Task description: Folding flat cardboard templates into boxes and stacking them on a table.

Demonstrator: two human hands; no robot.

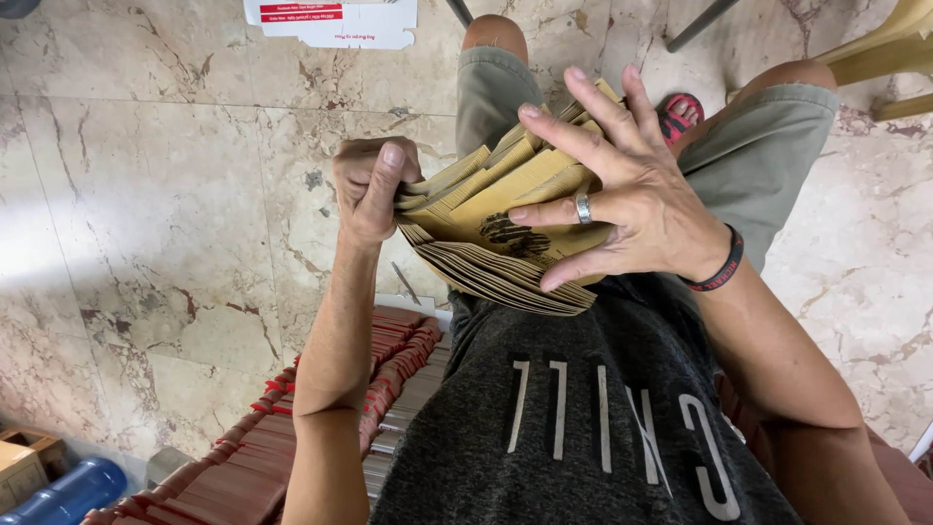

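Gripping fanned brown cardboard sleeves (496,219); red-edged stacks (321,418) below.

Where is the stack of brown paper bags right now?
Centre of the head view: the stack of brown paper bags is gripped between left hand and right hand, above the lap.

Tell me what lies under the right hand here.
The right hand lies spread on a fanned stack of flat brown cardboard sheets; a dark print shows below the fingers. What its palm covers is hidden.
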